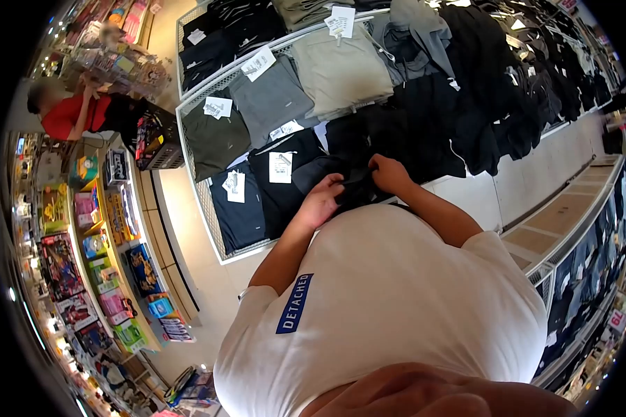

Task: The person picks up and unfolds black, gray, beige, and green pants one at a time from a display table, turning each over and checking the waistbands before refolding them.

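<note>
Fingers on the right hand (392, 175) are bent in close together, and their tips seem to pinch a dark cloth (355, 174). The left hand (318, 201) is curled with a small gap by the thumb; I cannot tell if it grips the cloth or only touches it.

Biggest of all is the white rack (206, 208) with wire sides, full of clothes. The dark cloth is at its near side, between the two hands and close to the person's belly. To the right lies a big, messy black heap (428, 132). Farther back is a light tan folded piece (342, 73), then a gray folded piece (270, 90) and a dark green folded piece (214, 142). Smallest is a white tag (280, 167) on the black clothes just left of the dark cloth.

It looks to me like the step now is handling the dark cloth to get it neat. The next move seems to need a good hold from both hands and a soft pull, without bumping the clothes beside it.
</note>
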Demonstrator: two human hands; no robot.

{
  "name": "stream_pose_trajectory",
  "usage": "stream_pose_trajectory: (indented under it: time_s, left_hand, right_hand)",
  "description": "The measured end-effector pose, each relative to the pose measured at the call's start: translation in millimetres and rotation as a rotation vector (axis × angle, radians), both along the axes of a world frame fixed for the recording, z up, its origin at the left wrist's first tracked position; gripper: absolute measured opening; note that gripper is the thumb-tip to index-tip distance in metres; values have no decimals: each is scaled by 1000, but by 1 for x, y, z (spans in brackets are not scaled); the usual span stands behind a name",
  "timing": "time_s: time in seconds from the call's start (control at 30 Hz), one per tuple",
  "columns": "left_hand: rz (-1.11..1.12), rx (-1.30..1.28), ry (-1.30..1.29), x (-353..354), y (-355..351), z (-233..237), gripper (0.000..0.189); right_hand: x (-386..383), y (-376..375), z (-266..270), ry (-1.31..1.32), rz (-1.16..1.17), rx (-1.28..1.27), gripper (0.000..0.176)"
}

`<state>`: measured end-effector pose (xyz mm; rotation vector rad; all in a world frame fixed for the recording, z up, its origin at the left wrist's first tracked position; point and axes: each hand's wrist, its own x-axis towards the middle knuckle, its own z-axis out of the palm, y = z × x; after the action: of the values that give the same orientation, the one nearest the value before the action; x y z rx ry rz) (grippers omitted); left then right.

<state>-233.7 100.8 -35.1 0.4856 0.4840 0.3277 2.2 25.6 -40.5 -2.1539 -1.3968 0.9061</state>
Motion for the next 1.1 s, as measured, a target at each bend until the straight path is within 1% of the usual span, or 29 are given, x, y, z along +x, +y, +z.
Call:
stream_pose_trajectory:
  time_s: [0.03, 0.07, 0.1, 0.13, 0.17, 0.2, 0.23, 0.27, 0.3, 0.33, 0.37, 0.4, 0.47, 0.5, 0.53, 0.6, 0.63, 0.67, 0.7, 0.73, 0.8, 0.83, 0.87, 0.93, 0.97, 1.0, 1.03, 1.07, 1.1]
  left_hand:
    - [-93, 168, 237, 0, 3, 3, 42]
    - [-191, 302, 348, -1, 6, 17, 45]
    - [-192, 301, 349, -5, 6, 9, 45]
    - [-177, 377, 394, -7, 7, -6, 43]
    - [-158, 455, 440, -11, 9, -14, 41]
    - [-156, 457, 446, -17, 11, -13, 41]
    - [-92, 339, 461, -26, 11, -10, 38]
    - [-31, 222, 477, -35, 10, -9, 36]
    - [-41, 221, 492, -45, 8, -9, 36]
    - [33, 132, 462, -54, 7, -9, 33]
    - [110, 44, 429, -61, 6, -7, 31]
    - [107, 46, 437, -67, 4, -4, 31]
    - [192, -56, 502, -79, 0, 3, 27]
    - [200, -52, 508, -87, -3, -3, 27]
    - [217, 7, 510, -94, -4, -14, 26]
    - [250, 89, 523, -103, -8, -16, 25]
    - [278, 153, 557, -103, -9, -14, 25]
    - [288, 117, 559, -104, -9, -14, 26]
    - [298, 82, 556, -103, -7, -12, 27]
    - [302, 39, 529, -101, -6, -8, 27]
    - [320, -44, 476, -97, -2, 1, 28]
    - [343, -34, 422, -100, 1, -15, 27]
    - [345, -12, 423, -100, 5, -18, 29]
    - [374, 21, 402, -94, 11, -16, 30]
    - [475, 167, 468, -88, 13, -12, 34]
    - [581, 308, 535, -83, 14, -10, 38]
    - [616, 313, 516, -81, 16, -12, 38]
    - [598, 445, 478, -79, 17, -16, 42]
    - [575, 575, 444, -77, 18, -18, 46]
  right_hand:
    - [0, 2, -9, -19, 13, 0, 24]
    - [4, 3, -21, -18, 8, -2, 24]
    - [14, 6, -35, 174, 58, -1, 26]
    - [26, 11, -44, 365, 112, 3, 28]
    - [35, 17, -48, 312, 87, 31, 29]
    - [46, 21, -54, 263, 61, 57, 30]
    - [62, 28, -62, 36, 14, 117, 28]
    - [78, 36, -71, -119, -78, 193, 29]
    - [89, 41, -63, -270, -152, 196, 33]
    - [103, 50, -65, -343, -217, 168, 37]
    - [118, 58, -74, -398, -209, 221, 42]
    - [126, 64, -71, -432, -137, 211, 47]
    - [131, 71, -69, -481, -97, 150, 53]
    - [133, 74, -72, -491, -79, 115, 55]
    - [133, 78, -74, -482, -71, 125, 55]
    - [136, 85, -82, -541, -53, -27, 48]
    - [140, 90, -91, -536, -32, -157, 39]
    - [144, 93, -102, -535, -12, -282, 31]
    - [141, 91, -101, -513, -19, -328, 22]
    - [139, 86, -108, -557, 14, -283, 24]
    - [129, 82, -109, -549, 1, -217, 21]
    - [121, 76, -108, -544, -40, -99, 18]
    - [116, 76, -115, -480, -109, -7, 19]
    - [99, 72, -104, -319, -176, 90, 27]
    - [95, 70, -102, -241, -202, 98, 32]
    - [84, 67, -86, -180, -249, 143, 34]
    - [76, 65, -77, -66, -286, 172, 34]
    - [69, 60, -78, -87, -254, 302, 31]
    - [74, 60, -104, 141, -303, 228, 33]
